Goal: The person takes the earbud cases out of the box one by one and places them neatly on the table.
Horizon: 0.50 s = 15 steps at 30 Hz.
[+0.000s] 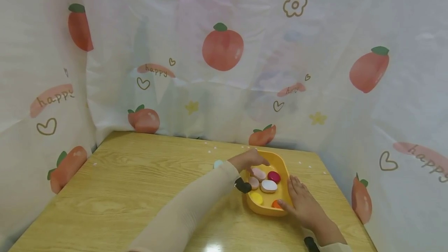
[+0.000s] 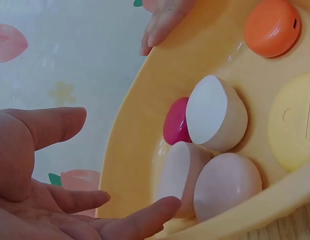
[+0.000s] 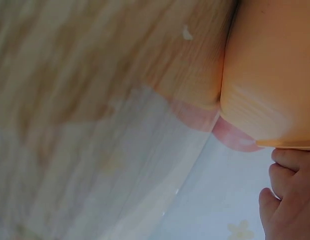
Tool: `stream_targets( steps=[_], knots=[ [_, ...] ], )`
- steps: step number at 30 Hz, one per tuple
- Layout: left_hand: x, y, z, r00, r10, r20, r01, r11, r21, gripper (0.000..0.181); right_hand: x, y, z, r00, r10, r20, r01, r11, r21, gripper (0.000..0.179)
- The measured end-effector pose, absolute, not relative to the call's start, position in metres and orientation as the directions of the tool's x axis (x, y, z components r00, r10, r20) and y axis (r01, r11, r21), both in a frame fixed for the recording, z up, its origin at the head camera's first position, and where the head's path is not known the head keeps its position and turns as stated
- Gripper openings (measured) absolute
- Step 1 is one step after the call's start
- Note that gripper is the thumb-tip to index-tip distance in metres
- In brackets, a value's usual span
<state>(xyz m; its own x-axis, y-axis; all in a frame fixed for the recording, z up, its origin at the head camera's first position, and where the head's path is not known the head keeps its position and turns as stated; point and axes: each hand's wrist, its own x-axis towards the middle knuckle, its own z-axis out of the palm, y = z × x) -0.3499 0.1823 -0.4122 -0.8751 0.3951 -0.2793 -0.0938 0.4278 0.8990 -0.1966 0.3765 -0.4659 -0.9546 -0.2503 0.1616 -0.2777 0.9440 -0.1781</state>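
A yellow tray (image 1: pixel 276 158) stands on the table with several smooth rounded pieces in it. In the left wrist view they include a white piece (image 2: pixel 215 115) with a flat face, a magenta piece (image 2: pixel 176 122), two pale pink pieces (image 2: pixel 229 184), an orange piece (image 2: pixel 272 27) with a small dark slot and a pale yellow piece (image 2: pixel 294 122) with thin lines. My left hand (image 1: pixel 249 159) reaches over the tray's far left side, fingers spread and nothing held. Against the tray's right wall my right hand (image 1: pixel 304 201) rests with straight fingers, its thumb by the near rim.
A light blue piece (image 1: pixel 218 163) lies on the wooden table (image 1: pixel 150 174), partly behind the left forearm. White cloth with printed fruit (image 1: pixel 222 49) hangs around the back and sides. Tiny pale flecks dot the far table edge.
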Motion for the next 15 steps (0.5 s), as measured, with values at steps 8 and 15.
stream_targets(
  steps=[8,15],
  knots=[
    [-0.352,0.192,-0.422,-0.879,0.39,-0.274,0.008,0.588,0.809,0.043,-0.196,0.375,-0.467,-0.949,-0.256,0.182,-0.286,0.944,-0.165,0.082],
    [-0.344,0.199,-0.429,-0.879,0.409,-0.245,0.021,0.547,0.837,0.027,-0.196,0.374,-0.465,-0.956,-0.245,0.16,-0.271,0.947,-0.17,0.083]
  ],
)
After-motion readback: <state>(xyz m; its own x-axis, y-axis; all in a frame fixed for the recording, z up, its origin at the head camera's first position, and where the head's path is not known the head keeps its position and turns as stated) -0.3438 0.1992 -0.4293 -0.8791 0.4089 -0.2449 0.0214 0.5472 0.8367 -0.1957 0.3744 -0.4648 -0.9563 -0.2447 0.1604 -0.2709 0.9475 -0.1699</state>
